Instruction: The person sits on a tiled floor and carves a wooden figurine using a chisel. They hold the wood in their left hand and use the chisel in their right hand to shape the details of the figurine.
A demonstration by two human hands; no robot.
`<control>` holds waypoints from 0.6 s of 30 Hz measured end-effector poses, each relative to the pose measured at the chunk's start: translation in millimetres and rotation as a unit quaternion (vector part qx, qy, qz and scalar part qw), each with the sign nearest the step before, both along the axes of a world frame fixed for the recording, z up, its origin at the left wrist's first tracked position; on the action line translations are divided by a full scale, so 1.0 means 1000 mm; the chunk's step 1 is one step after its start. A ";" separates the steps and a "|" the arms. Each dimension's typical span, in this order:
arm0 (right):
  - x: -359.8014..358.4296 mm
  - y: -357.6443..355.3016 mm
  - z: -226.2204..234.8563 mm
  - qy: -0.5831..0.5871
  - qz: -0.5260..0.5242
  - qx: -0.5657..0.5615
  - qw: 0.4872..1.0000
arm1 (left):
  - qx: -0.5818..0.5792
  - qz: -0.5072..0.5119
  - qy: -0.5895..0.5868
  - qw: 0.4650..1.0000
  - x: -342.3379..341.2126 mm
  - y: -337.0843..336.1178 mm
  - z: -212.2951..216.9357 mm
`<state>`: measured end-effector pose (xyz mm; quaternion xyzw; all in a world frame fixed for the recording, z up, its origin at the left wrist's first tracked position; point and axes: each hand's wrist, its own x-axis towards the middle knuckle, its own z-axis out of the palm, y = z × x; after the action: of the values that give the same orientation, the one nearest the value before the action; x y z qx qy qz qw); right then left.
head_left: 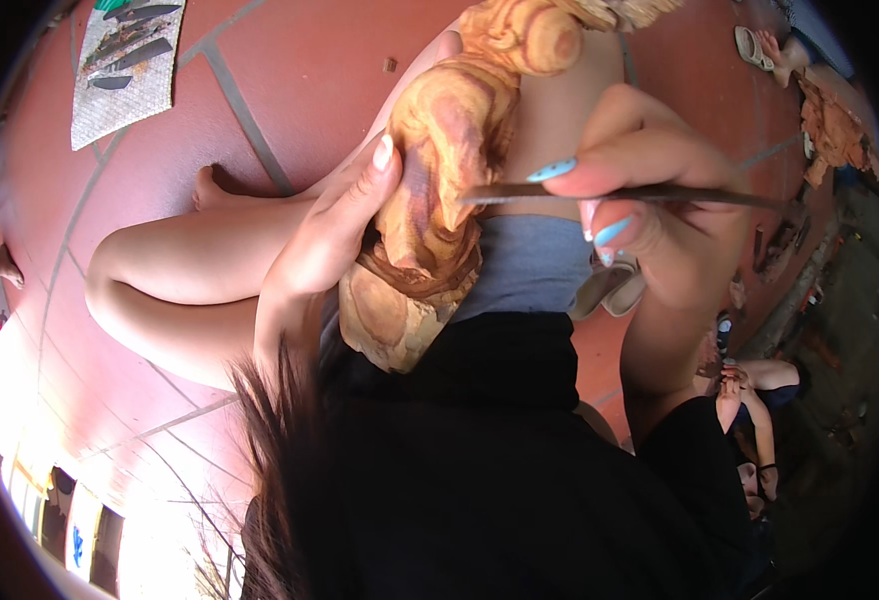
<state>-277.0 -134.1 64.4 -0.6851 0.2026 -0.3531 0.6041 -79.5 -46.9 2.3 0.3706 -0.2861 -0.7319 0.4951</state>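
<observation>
A carved wooden figure [439, 170] with swirling light and reddish grain rests on my lap, its base near my black top. My left hand [334, 230] wraps around its left side, thumb pressed on the wood. My right hand [659, 210], with light blue nails, pinches a thin dark metal carving tool [599, 193] held level. The tool's tip touches the carving's right side, around its middle.
My bare legs [189, 270] are folded on a red tiled floor [289, 60]. A woven mat with several dark tools [124, 60] lies at the upper left. Light sandals [609, 290] sit by my right arm. Another person [759, 400] sits at the lower right, wood pieces [829, 130] beyond.
</observation>
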 end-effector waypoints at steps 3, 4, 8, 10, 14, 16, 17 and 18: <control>-0.001 0.011 -0.002 0.047 0.004 0.042 0.998 | -0.097 0.027 0.018 0.995 -0.018 -0.011 -0.022; -0.006 0.016 -0.007 0.082 -0.001 0.065 0.994 | -0.134 0.012 0.029 0.990 -0.022 -0.018 -0.034; 0.008 0.016 -0.003 0.131 0.034 0.012 0.991 | -0.234 -0.044 0.008 0.971 -0.001 -0.029 -0.030; 0.007 0.017 -0.007 0.158 0.025 -0.005 0.987 | -0.225 -0.058 0.033 0.972 -0.004 -0.029 -0.040; 0.014 0.013 -0.010 0.161 0.013 -0.046 0.986 | -0.089 -0.050 0.053 0.993 -0.005 -0.016 -0.040; 0.017 0.006 -0.011 0.162 -0.013 -0.090 0.983 | -0.066 -0.054 0.031 0.996 -0.003 -0.015 -0.037; 0.017 0.002 -0.012 0.160 -0.028 -0.111 0.980 | -0.063 -0.055 0.022 0.996 -0.003 -0.015 -0.036; 0.018 0.000 -0.013 0.159 -0.036 -0.127 0.978 | -0.077 -0.054 0.017 0.995 -0.003 -0.016 -0.034</control>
<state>-258.8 -134.3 51.8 -0.7956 0.2745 -0.2842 0.4593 -82.4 -63.0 -31.6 0.3025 -0.3532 -0.7396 0.4866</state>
